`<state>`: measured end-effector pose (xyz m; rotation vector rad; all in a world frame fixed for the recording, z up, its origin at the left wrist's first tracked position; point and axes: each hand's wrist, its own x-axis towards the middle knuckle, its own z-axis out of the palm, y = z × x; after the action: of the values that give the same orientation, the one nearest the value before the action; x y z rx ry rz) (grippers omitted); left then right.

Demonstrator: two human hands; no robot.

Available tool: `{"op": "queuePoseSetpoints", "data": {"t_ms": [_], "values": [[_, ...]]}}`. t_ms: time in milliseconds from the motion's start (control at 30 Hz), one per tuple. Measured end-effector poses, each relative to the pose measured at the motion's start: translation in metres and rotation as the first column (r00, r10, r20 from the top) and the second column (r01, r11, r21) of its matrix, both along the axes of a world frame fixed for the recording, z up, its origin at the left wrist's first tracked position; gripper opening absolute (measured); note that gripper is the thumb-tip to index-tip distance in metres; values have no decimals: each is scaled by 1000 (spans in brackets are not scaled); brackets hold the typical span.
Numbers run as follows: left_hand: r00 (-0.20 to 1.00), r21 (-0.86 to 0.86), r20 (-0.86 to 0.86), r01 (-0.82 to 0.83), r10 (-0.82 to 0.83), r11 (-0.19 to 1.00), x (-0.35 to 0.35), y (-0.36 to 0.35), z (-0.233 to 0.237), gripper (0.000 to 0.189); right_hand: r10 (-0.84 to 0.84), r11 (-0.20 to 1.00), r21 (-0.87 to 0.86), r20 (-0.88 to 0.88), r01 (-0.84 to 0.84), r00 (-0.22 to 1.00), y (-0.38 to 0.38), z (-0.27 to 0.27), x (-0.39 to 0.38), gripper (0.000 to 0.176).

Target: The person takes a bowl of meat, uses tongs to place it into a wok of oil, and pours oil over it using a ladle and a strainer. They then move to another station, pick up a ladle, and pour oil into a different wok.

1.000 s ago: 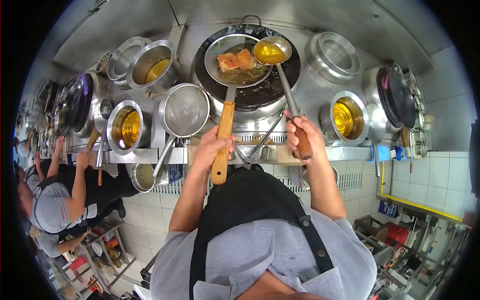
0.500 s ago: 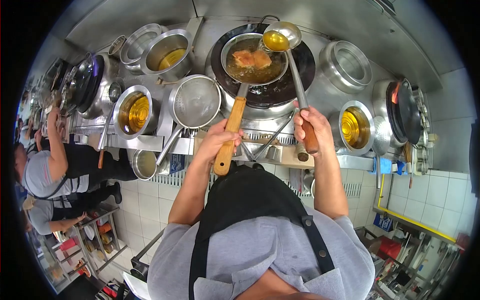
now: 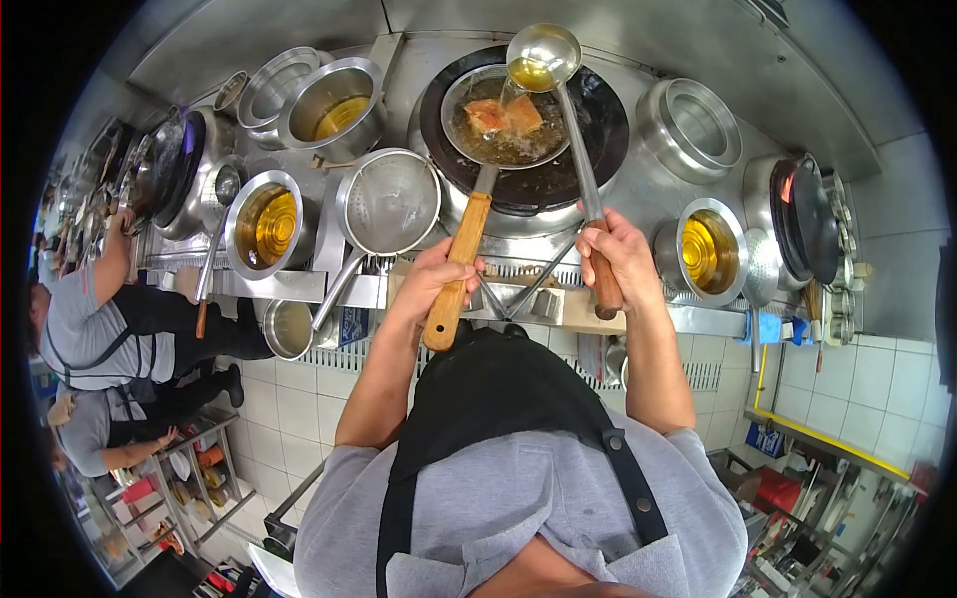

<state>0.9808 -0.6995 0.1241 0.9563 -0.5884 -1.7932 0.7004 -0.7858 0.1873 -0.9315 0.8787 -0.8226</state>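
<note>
A co-worker (image 3: 90, 319) is standing far left, near an oil pot (image 3: 261, 224). The left hand (image 3: 431, 282) is clenching the wooden handle of the strainer (image 3: 498, 149), holding it over the wok (image 3: 593, 140) with meat (image 3: 503, 115) lying in it. The right hand (image 3: 620, 254) is gripping the ladle (image 3: 543, 55), which is tilting and pouring oil onto the meat. A second pot (image 3: 703, 249) is sitting further right.

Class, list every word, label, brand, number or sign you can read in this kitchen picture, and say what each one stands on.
No text here is legible.
Blue plate beneath the strainer pan: print too small to read.
Blue sign at lower right: blurred, unreadable.
Ladle and skimmer in the person's hands: no markings visible.
</note>
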Motion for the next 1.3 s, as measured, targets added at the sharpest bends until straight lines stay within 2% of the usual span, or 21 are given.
{"op": "queuePoseSetpoints", "data": {"t_ms": [67,133,167,233,267,367,433,500,567,600,633,700,733,767,833,967,1033,1300], "values": [[1000,-6,-7,-3,3,1000,-1,0,1,54,7,1000,-18,-28,-8,1000,2,-3,-1,34],[1000,-5,-3,-9,9,1000,-2,0,4,53,-37,995,-100,-243,13,969,5,-10,-4,42],[1000,-5,-3,-10,10,1000,-1,0,3,53,-37,995,-100,-244,13,969,7,-18,-6,42],[999,-25,42,18,-17,1000,0,-1,1,51,-196,973,-187,-350,137,916,12,-32,-11,52],[999,-25,40,16,-15,1000,0,-1,2,51,-225,968,-185,-360,167,905,15,-32,-13,55],[998,-35,53,33,-31,999,-4,2,7,53,-276,955,-229,-468,187,840,21,-38,-25,54],[991,-30,134,-17,21,999,-6,9,10,53,-279,956,-231,-519,181,808,27,-39,-31,54],[989,-40,144,-24,30,999,-5,12,12,55,-272,959,-224,-569,172,776,35,-41,-35,55],[987,-55,156,-27,36,998,-6,13,15,57,-227,974,-149,-532,173,816,42,-50,-37,52],[981,-61,185,-41,52,997,-8,12,16,60,-244,969,-137,-454,204,857,46,-55,-36,45],[974,-67,214,-56,69,996,-9,11,18,63,-251,968,-138,-453,211,856,48,-54,-38,45],[961,-117,261,-59,88,991,-9,8,11,63,-215,954,199,-65,224,974,50,-48,-43,39],[946,-165,304,-65,113,984,-9,7,9,62,-225,933,316,144,171,964,52,-40,-44,38],[946,-164,305,-64,112,984,-9,7,9,62,-226,933,316,146,171,963,55,-34,-43,38],[925,-174,360,-60,120,983,-8,5,11,57,-219,929,350,260,120,941,58,-25,-41,39],[941,-138,324,-57,100,989,-7,8,10,53,-218,930,353,315,99,924,59,-12,-40,40],[972,-59,226,-52,64,997,-7,9,11,51,-190,947,308,314,90,930,57,-5,-38,41],[996,-52,92,15,-10,999,-15,11,18,48,-148,971,220,254,92,956,36,2,-28,40]]}}
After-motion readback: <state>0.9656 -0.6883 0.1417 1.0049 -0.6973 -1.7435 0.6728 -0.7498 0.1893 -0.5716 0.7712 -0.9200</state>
